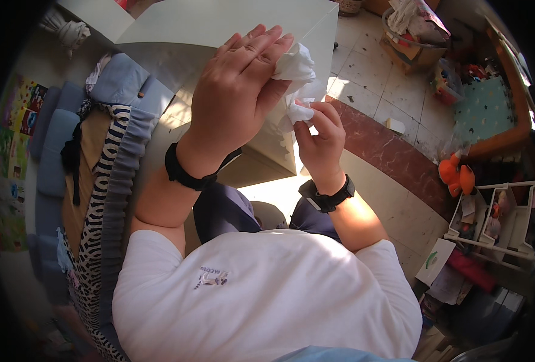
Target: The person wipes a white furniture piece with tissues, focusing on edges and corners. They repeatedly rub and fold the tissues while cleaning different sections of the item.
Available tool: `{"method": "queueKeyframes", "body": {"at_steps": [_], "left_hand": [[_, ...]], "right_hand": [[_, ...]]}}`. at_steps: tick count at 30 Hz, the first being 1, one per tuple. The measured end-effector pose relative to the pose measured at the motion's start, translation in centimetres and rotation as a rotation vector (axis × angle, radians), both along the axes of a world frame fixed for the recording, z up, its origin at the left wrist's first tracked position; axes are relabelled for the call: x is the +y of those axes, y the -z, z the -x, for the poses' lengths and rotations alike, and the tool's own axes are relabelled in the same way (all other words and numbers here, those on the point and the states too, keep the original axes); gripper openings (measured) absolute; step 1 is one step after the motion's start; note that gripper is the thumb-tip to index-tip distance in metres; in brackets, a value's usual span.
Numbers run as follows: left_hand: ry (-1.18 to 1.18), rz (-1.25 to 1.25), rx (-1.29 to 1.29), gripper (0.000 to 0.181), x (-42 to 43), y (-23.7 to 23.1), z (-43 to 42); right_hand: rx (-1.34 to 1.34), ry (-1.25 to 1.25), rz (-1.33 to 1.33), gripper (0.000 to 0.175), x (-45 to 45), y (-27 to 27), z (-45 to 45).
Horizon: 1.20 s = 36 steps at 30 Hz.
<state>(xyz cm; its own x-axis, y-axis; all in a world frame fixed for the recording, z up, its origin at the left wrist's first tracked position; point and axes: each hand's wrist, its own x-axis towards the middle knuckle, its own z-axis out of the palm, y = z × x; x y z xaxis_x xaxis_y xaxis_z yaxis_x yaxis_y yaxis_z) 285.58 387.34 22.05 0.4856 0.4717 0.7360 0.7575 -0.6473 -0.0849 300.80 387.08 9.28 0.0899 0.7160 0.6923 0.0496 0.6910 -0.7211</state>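
White crumpled tissue (296,65) hangs between my two hands, above the corner of a pale table (168,22). My left hand (240,86), with its back to the camera and its fingers stretched out side by side, has the upper part of the tissue at its thumb and index finger. Lower and to the right, my right hand (322,135) pinches the bottom end of the tissue between thumb and fingertips. Each wrist wears a black band. The palm side of my left hand is hidden.
A blue sofa (59,154) with a patterned cover stands on the left. On the right are a cardboard box (412,54) of items, an orange plush toy (455,174) and a white rack (494,221) of small things. A small white block (394,126) lies on the tiled floor.
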Motion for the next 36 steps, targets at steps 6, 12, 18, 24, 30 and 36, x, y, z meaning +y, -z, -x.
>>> {"method": "queueKeyframes", "body": {"at_steps": [6,12,18,24,30,36], "left_hand": [[-0.145,-0.081,0.009,0.035,-0.7,-0.5,-1.8],[-0.183,0.079,-0.07,0.022,0.6,-3.1,-1.4],[-0.001,0.388,-0.59,0.023,3.2,-3.4,-0.5],[0.059,0.311,-0.601,0.022,3.2,-2.0,0.1],[-0.001,0.299,-0.597,0.022,3.8,-2.3,0.1],[0.134,0.495,-0.771,0.024,3.8,-1.9,1.3]], "right_hand": [[-0.006,0.09,-0.027,0.038,-0.2,0.1,-0.6],[0.144,0.088,-0.103,0.044,1.5,-2.4,-0.4],[-0.29,0.214,-0.403,0.069,3.1,-5.8,-0.8],[-0.297,0.404,-0.422,0.046,9.7,-7.6,-2.2],[-0.281,0.478,-0.173,0.025,14.6,-6.2,-4.1],[0.131,0.104,0.148,0.018,9.4,-1.7,-4.6]]}}
